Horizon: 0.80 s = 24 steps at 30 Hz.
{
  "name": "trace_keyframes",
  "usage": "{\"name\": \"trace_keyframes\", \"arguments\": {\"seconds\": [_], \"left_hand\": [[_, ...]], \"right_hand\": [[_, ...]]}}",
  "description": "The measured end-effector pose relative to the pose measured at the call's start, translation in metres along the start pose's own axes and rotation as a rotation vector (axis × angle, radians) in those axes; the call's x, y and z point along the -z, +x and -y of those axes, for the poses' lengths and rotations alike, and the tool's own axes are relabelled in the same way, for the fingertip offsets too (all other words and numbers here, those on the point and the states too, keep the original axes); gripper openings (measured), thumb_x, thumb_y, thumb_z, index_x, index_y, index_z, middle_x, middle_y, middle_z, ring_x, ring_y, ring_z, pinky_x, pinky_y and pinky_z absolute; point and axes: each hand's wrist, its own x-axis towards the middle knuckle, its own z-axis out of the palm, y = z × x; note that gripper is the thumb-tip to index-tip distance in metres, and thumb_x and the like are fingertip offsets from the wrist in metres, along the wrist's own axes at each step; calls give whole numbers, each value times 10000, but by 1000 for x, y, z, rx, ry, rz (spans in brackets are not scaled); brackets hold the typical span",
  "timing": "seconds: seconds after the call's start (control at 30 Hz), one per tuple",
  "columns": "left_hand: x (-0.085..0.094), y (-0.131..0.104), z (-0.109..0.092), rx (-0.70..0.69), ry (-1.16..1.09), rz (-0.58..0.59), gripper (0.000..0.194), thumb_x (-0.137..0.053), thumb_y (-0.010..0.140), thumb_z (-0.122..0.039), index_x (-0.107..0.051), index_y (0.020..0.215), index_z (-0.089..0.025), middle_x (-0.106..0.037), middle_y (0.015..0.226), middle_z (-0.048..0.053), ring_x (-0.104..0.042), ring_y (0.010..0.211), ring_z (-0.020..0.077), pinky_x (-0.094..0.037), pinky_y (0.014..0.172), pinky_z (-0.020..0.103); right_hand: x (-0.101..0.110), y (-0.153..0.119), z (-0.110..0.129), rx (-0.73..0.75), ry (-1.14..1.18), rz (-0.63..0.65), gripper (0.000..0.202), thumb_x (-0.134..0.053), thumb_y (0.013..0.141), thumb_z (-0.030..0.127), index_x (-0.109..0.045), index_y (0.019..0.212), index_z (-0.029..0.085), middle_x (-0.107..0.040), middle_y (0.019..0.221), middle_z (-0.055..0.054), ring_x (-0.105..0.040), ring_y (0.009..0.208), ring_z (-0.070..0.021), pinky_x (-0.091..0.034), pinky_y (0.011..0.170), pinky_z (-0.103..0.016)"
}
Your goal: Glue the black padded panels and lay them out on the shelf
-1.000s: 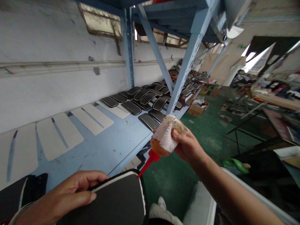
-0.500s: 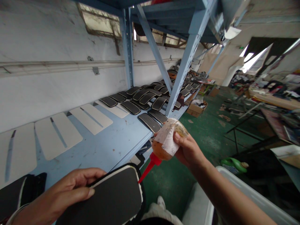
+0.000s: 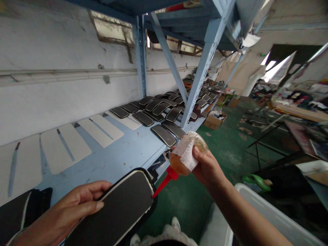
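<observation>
My left hand [image 3: 77,205] grips a dark, rounded pad [image 3: 123,208] by its left edge, thumb on top and fingers along the side. A pale strip runs around the pad's face inside a black rim. In my right hand [image 3: 205,164] is a glue bottle [image 3: 188,153], tipped nozzle-down, with amber liquid inside and a stained white wrapping. The tip of its red nozzle [image 3: 164,182] meets the pad's right end at the pale border; I cannot tell whether liquid is flowing.
Pale flat panels [image 3: 65,147] lie along the blue shelf [image 3: 120,157], with many dark pads [image 3: 161,108] beyond. Another dark pad [image 3: 14,212] lies at the lower left. A blue post [image 3: 200,71] rises at the shelf's edge. A white bin [image 3: 269,212] stands at the lower right.
The pad has tilted and shifted, its far end now higher in view. The bottle has moved slightly right and down, its nozzle tip staying at the pad's right-end border.
</observation>
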Motion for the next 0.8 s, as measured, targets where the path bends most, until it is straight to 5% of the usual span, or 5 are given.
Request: {"name": "trace_keyframes", "arguments": {"seconds": [0.17,0.37,0.5,0.8], "left_hand": [[-12,-8,-7,-11,-76,92,236,-754,757,-220,-747,989,-263,-805,932,-3,-737,857,271,-575,807,378],[-22,-11,-9,-27,-127,66,234,-781,731,-238,-717,956,-259,-807,946,-11,-746,894,283,-583,815,388],[-21,-7,-2,-30,-169,13,273,-792,714,-235,-697,968,-268,-805,913,-28,-753,880,293,-592,772,384],[-16,0,-3,8,-204,89,301,-762,766,-196,-680,1048,-261,-801,971,10,-750,884,274,-576,826,403]], "right_hand": [[5,2,-6,26,10,-103,337,-776,752,405,-669,1025,241,-732,950,-54,-686,803,-245,-580,753,-374],[8,10,-12,47,50,-255,303,-810,726,381,-675,966,253,-698,894,-21,-655,776,-204,-583,719,-324],[9,10,-16,56,24,-256,279,-786,760,398,-671,979,268,-688,894,-15,-653,756,-188,-584,693,-306],[4,3,-30,58,57,-298,273,-782,768,365,-662,987,255,-691,899,-17,-647,734,-191,-579,671,-307]]}}
